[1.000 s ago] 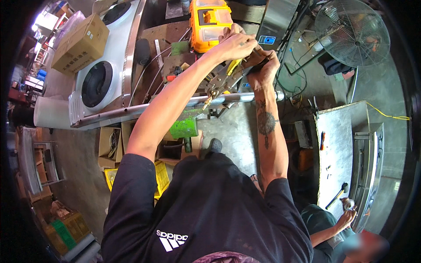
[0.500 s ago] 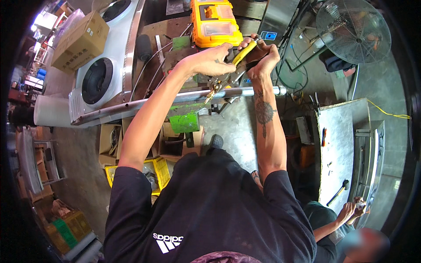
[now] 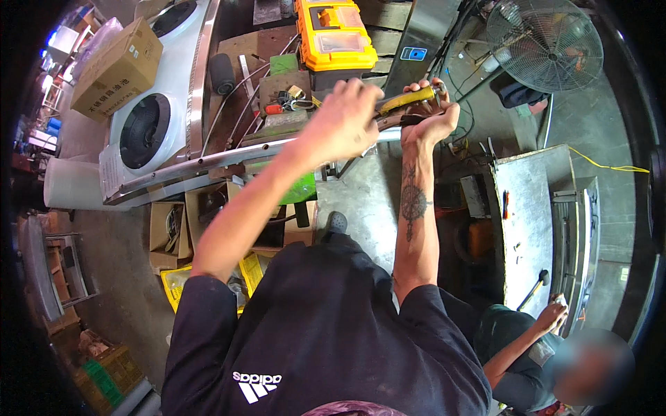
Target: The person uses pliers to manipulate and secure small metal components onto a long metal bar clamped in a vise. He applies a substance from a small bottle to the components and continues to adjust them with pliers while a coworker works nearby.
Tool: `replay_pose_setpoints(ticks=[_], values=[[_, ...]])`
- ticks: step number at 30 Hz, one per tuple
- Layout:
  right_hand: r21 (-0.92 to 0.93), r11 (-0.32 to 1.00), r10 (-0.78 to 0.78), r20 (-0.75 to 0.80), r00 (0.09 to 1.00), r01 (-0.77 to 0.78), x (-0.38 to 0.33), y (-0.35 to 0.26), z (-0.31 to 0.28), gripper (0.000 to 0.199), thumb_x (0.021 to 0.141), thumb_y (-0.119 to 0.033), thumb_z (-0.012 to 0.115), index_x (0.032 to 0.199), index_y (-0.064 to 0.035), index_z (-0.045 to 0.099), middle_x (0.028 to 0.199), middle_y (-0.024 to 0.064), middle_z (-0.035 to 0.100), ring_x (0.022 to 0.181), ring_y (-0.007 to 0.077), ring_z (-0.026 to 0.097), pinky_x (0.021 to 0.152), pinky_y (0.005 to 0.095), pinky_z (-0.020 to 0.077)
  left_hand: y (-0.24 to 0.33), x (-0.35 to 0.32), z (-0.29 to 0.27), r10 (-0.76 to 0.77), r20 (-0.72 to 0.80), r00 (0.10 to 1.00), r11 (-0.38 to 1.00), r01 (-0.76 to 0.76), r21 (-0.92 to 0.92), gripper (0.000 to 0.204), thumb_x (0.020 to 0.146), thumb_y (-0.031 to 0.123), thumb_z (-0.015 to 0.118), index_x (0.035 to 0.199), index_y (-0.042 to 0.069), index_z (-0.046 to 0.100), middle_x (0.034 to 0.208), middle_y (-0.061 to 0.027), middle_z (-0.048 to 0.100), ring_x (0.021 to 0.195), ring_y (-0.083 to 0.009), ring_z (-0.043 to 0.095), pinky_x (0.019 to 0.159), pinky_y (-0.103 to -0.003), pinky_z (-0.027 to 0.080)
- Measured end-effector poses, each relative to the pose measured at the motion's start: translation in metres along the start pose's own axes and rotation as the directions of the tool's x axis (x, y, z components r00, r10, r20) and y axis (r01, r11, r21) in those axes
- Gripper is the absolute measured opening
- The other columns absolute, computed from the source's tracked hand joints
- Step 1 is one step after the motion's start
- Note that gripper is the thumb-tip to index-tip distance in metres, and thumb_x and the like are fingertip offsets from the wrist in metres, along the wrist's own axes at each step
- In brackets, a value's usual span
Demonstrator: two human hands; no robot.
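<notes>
The right hand (image 3: 431, 114) is clamped around a yellow-handled tool (image 3: 401, 101), fingers wrapped over the grip, and holds it just above the long metal rail (image 3: 208, 161) that runs across the workbench. The left hand (image 3: 340, 125) is raised beside it, its back turned to the camera; it touches or covers the near end of the tool, but whether its fingers are closed on it cannot be told from here. The tool sits between the two hands, just in front of the yellow toolbox (image 3: 334, 35), which stands beyond the rail. Left of the toolbox lie a green block (image 3: 283, 64) and a small red thing (image 3: 272, 109), and further left along the rail a white panel with a round black opening (image 3: 144, 130) and a cardboard box (image 3: 114, 68). Right of the toolbox stands a round wire fan (image 3: 544, 43). Well below the rail, at the lower right, another person's hand (image 3: 555, 313) rests at the edge of a grey metal sheet (image 3: 528, 215).
</notes>
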State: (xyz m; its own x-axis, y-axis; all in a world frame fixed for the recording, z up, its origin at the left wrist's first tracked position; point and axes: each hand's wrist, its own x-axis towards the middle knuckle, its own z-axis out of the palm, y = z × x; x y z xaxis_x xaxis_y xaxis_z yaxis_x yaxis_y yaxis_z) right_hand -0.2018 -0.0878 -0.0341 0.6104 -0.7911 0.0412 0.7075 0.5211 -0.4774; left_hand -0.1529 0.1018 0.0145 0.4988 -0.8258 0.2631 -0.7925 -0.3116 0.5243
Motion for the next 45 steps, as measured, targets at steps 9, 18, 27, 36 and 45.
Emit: replay_pose_setpoints(ticks=[9, 18, 27, 36, 45], values=[[-0.306, 0.902, -0.309, 0.029, 0.951, 0.303, -0.054, -0.014, -0.009, 0.042, 0.09, -0.025, 0.041, 0.122, -0.0016, 0.053, 0.106, 0.0152, 0.063, 0.1, 0.0302, 0.063, 0.095, 0.0467, 0.0542, 0.04, -0.003, 0.089, 0.212, -0.422, 0.881, 0.973, -0.148, 0.18, 0.063, 0.093, 0.001, 0.055, 0.153, -0.004, 0.037, 0.137, -0.0189, 0.055, 0.132, -0.0326, 0.054, 0.117, -0.053, 0.036], [-0.513, 0.701, -0.473, 0.186, 0.861, 0.495, -0.118, -0.009, -0.013, 0.045, 0.104, -0.024, 0.043, 0.142, -0.0002, 0.036, 0.127, 0.0189, 0.058, 0.119, 0.0292, 0.059, 0.108, 0.0454, 0.0464, 0.026, -0.005, 0.092, 0.243, -0.45, 0.86, 0.953, -0.298, -0.055, 0.02, 0.088, 0.013, 0.065, 0.108, 0.008, 0.062, 0.103, -0.0105, 0.067, 0.103, -0.0268, 0.068, 0.098, -0.038, 0.047], [-0.795, 0.339, -0.143, 0.484, 0.863, 0.503, -0.171, -0.059, -0.015, 0.107, 0.088, -0.058, 0.079, 0.157, -0.0019, 0.02, 0.142, 0.0179, 0.051, 0.134, 0.0297, 0.05, 0.117, 0.0452, 0.0372, 0.007, -0.017, 0.089, 0.425, -0.371, 0.826, 0.878, -0.476, -0.054, 0.021, 0.092, 0.013, 0.059, 0.113, 0.011, 0.061, 0.104, -0.0075, 0.067, 0.105, -0.024, 0.068, 0.095, -0.037, 0.049], [-0.413, -0.292, 0.42, 0.755, 0.504, 0.862, -0.172, -0.114, 0.017, 0.092, 0.068, -0.047, 0.096, 0.142, -0.0124, 0.056, 0.133, 0.0194, 0.052, 0.115, 0.0364, 0.057, 0.094, 0.0482, 0.0522, -0.012, -0.031, 0.078, 0.542, -0.301, 0.785, 0.757, -0.611, -0.232, 0.013, 0.091, 0.012, 0.06, 0.104, 0.012, 0.062, 0.096, -0.0053, 0.065, 0.096, -0.0277, 0.067, 0.087, -0.041, 0.051], [0.234, 0.142, 0.776, 0.577, -0.254, 0.962, -0.142, -0.087, 0.063, 0.049, 0.087, -0.031, 0.075, 0.133, -0.0168, 0.065, 0.133, 0.0088, 0.062, 0.119, 0.0216, 0.063, 0.102, 0.0386, 0.0522, -0.029, -0.038, 0.063, 0.686, -0.162, 0.709, 0.651, -0.698, -0.297, 0.021, 0.09, 0.019, 0.061, 0.109, 0.012, 0.063, 0.098, -0.005, 0.063, 0.099, -0.027, 0.066, 0.091, -0.042, 0.049]])
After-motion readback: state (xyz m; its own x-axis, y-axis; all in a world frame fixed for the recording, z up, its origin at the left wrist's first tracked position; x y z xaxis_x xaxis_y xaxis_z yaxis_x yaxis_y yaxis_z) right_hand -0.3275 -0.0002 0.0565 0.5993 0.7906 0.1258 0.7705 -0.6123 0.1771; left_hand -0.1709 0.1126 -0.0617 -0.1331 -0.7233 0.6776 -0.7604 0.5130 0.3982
